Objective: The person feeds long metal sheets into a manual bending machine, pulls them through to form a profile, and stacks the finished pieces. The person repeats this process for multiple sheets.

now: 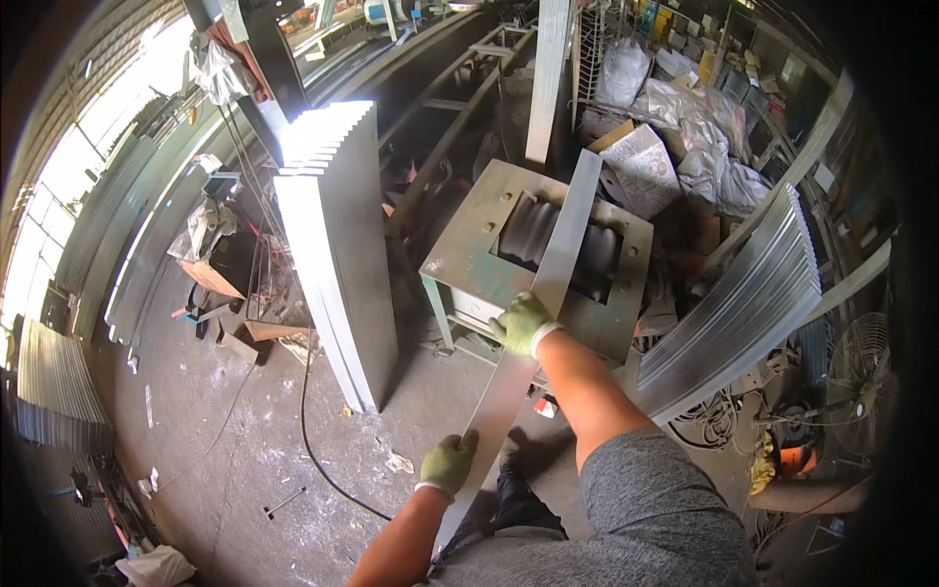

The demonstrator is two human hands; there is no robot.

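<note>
Feeding the metal strip (548, 293) squarely across the rollers (558, 245) seemed to ask for level, even pressure. Right hand (523, 323) pinched its edge at the machine table's (469, 245) near edge; left hand (450, 462) clasped it lower. Its long axis ran from the person toward the table's far edge.

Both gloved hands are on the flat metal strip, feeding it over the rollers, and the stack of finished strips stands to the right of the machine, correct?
Not quite. In the head view both gloved hands, left and right, grip the strip over the rollers, but the upright stack of flat strips stands to the left of the machine, not the right.
</note>
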